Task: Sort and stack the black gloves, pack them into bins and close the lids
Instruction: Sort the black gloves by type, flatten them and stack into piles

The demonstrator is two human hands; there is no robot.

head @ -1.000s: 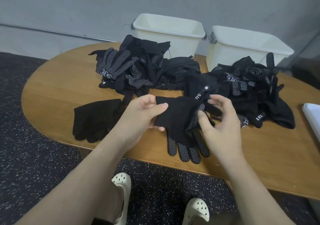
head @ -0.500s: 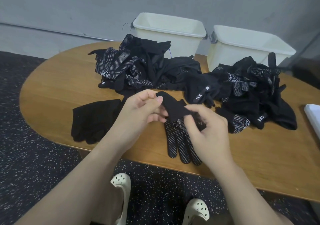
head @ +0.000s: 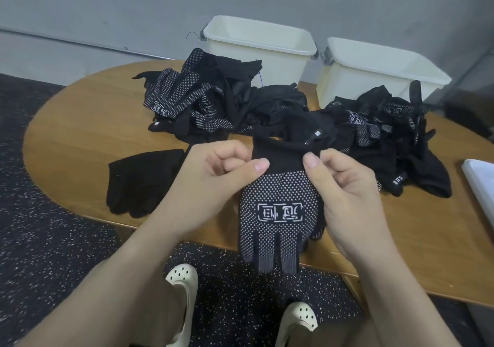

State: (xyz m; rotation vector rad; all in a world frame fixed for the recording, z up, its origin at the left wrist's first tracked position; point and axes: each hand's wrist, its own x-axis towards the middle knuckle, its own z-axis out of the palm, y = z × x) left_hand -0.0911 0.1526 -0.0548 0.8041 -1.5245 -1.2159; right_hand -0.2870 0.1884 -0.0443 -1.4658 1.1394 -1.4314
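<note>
At the centre of the frame I hold one dotted glove [head: 279, 213] up by its cuff, dotted palm and white logo facing me, fingers hanging down past the near edge of the wooden table [head: 88, 130]. My left hand [head: 213, 183] pinches the cuff's left corner between thumb and curled fingers; my right hand [head: 344, 186] pinches the right corner the same way.

As I judge it, the job is barely begun. The sorted stack [head: 141, 181], left of centre, is a flat, thin heap of plain black gloves; I cannot count its layers. Still unsorted are two tangled heaps: a left heap [head: 203, 101] above my left hand and a right heap [head: 387, 135] at the right, each too knotted to count.

Two white bins [head: 256, 45] stand at the top of the frame behind the heaps, the second bin [head: 374, 71] to the right of the first. Both are open, and what I can see of their insides is bare. One white slab, perhaps a lid [head: 481, 186], pokes in at the right edge; I see no second. Packing and closing are still to come.
</note>
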